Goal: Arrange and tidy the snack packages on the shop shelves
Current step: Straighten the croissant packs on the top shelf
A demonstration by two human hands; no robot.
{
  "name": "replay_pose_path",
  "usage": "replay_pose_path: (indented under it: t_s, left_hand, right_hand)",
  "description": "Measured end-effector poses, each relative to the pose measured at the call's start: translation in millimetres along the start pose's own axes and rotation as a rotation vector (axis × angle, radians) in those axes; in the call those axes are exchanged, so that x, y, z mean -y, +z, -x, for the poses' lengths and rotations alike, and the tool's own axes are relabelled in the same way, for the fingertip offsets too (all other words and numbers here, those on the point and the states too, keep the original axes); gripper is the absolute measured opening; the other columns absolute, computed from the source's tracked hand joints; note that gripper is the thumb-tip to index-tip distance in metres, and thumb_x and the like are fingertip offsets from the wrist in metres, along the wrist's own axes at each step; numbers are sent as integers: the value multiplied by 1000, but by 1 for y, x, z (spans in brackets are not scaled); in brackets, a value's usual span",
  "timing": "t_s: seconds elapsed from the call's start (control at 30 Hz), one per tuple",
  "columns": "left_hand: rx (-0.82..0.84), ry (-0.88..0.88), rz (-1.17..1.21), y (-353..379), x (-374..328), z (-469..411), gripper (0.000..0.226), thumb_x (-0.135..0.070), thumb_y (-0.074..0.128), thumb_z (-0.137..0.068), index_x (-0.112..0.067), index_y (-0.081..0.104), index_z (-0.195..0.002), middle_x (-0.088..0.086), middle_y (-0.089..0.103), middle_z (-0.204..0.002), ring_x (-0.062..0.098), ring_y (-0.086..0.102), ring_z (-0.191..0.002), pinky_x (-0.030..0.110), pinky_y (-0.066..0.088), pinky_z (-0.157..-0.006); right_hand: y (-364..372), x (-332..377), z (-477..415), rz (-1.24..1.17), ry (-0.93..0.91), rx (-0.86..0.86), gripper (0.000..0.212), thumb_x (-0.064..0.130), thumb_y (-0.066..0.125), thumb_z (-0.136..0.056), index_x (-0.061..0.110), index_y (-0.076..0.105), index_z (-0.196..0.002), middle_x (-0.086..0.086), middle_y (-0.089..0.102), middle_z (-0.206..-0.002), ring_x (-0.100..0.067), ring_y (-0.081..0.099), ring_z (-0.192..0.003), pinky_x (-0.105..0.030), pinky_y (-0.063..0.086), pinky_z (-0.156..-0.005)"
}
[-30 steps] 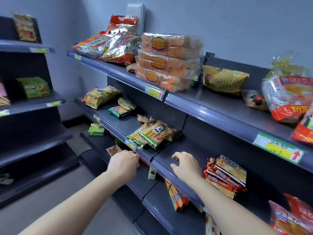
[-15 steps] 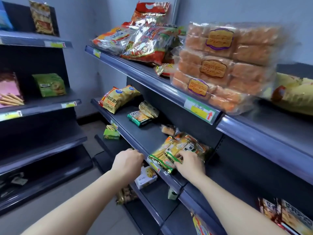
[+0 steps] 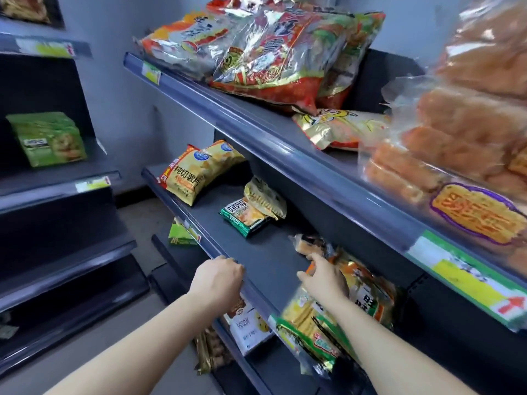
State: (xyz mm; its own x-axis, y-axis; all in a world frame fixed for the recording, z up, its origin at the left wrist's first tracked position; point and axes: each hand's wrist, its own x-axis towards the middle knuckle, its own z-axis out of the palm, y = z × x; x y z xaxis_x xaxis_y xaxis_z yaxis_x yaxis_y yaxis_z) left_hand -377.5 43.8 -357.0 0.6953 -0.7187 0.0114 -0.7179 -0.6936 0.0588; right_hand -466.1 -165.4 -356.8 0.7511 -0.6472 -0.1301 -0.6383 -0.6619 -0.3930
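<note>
My right hand (image 3: 322, 277) reaches over a pile of green and orange cracker packs (image 3: 362, 292) on the middle shelf (image 3: 256, 252). Its fingers are stretched out, and the fingertips are at a small orange snack pack (image 3: 309, 243) lying behind the pile. My left hand (image 3: 218, 280) is curled over that shelf's front rail, its fingertips hidden. Further left on the same shelf lie two yellow chip bags (image 3: 188, 175), a green pack (image 3: 242, 215) and a gold pack (image 3: 265, 198).
The top shelf (image 3: 285, 149) holds big red and silver bags (image 3: 271, 52), a yellow pack (image 3: 342, 129) and stacked bread packs (image 3: 456, 132). Below the middle shelf sit a white box (image 3: 251, 326) and a green box (image 3: 179, 235). A second dark shelving unit with a green box (image 3: 48, 138) stands left.
I have moved left and closer along the shelves. My right hand went from the shelf edge up over the cracker pile toward the small orange pack. My left hand stayed at the rail.
</note>
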Motion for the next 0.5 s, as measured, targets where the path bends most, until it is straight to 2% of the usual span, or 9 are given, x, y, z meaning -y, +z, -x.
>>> replay_pose_path:
  t_s: [0.07,0.17,0.27,0.33,0.37,0.43,0.47,0.5]
  left_hand:
    - [-15,12,0,6,9,-21,12,-22,51,-91,-17,63,-88,0,63,-94,25,58,-98,31,49,-73]
    - [-11,43,-2,13,19,-53,17,-26,49,-94,-17,64,-93,1,64,-99,25,58,-101,31,48,-76]
    - [-8,74,5,21,26,-78,19,-29,48,-96,-18,63,-97,2,65,-103,26,57,-104,32,48,-78]
    - [5,86,10,27,29,-91,20,-31,47,-97,-18,63,-100,2,64,-105,26,57,-106,32,48,-78]
    - [10,93,13,29,31,-96,21,-31,46,-97,-18,62,-101,2,64,-105,25,56,-107,32,48,-79]
    - [31,110,28,34,34,-105,22,-32,45,-97,-17,61,-101,3,63,-105,26,56,-108,34,48,-79]
    - [47,122,35,36,37,-109,22,-32,45,-97,-16,61,-101,3,63,-104,26,56,-107,34,49,-80]
    - [57,128,38,36,38,-112,23,-32,45,-97,-16,61,-102,4,63,-104,27,56,-107,35,50,-80]
  right_hand:
    - [12,3,-28,-111,45,42,54,29,63,-89,31,42,-138,-5,62,-121,-28,59,-105,-32,45,-83]
    - [22,11,-64,-330,97,103,68,12,57,-93,23,24,-151,-8,46,-145,-28,51,-124,-30,37,-101]
    - [30,15,-88,-351,120,149,68,11,54,-95,21,20,-153,-8,40,-149,-25,44,-132,-25,35,-100]
    - [38,16,-98,-351,148,158,62,17,57,-95,12,29,-150,-11,44,-146,-25,45,-131,-24,34,-99]
    - [42,17,-102,-362,171,133,56,20,59,-94,4,39,-144,-14,50,-140,-27,49,-127,-25,36,-96]
    - [47,18,-107,-423,199,-5,35,24,63,-92,-4,63,-112,-17,66,-109,-29,60,-100,-28,40,-78]
    - [49,18,-109,-461,210,-93,28,25,64,-91,-3,67,-91,-16,67,-87,-28,58,-83,-30,38,-67]
    - [47,17,-109,-476,208,-179,29,23,66,-90,0,64,-73,-12,60,-68,-27,52,-70,-31,33,-60]
